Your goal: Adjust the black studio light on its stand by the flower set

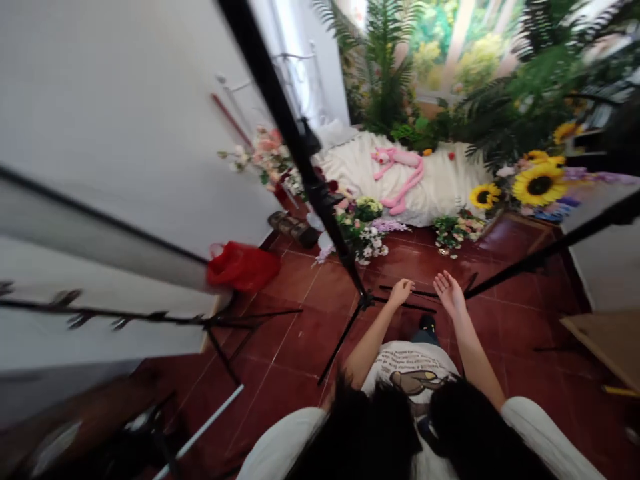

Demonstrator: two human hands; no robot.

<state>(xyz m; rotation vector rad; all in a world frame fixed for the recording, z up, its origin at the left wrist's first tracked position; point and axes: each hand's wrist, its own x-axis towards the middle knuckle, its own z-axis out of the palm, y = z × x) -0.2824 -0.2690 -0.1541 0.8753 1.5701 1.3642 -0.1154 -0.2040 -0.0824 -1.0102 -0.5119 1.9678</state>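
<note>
My left hand (401,291) is held out over the red floor, fingers loosely bent, with nothing visible in it. It is nearest to a black light stand (367,300), whose pole slants up to the left and whose legs spread below; I cannot make out any contact. To its right, my right hand (450,292) is open with the palm turned up and the fingers apart, holding nothing. Another black stand (530,259) has its pole running up to the right from beside that hand. The two hands are apart.
Ahead, a pink plush toy (403,163) lies on white draped cloth (450,187), with flowers (370,240), sunflowers (539,185) and palm leaves (380,73) around it. A red plastic bag (243,267) stands by the left wall. A black rail with clips (125,317) crosses the left side.
</note>
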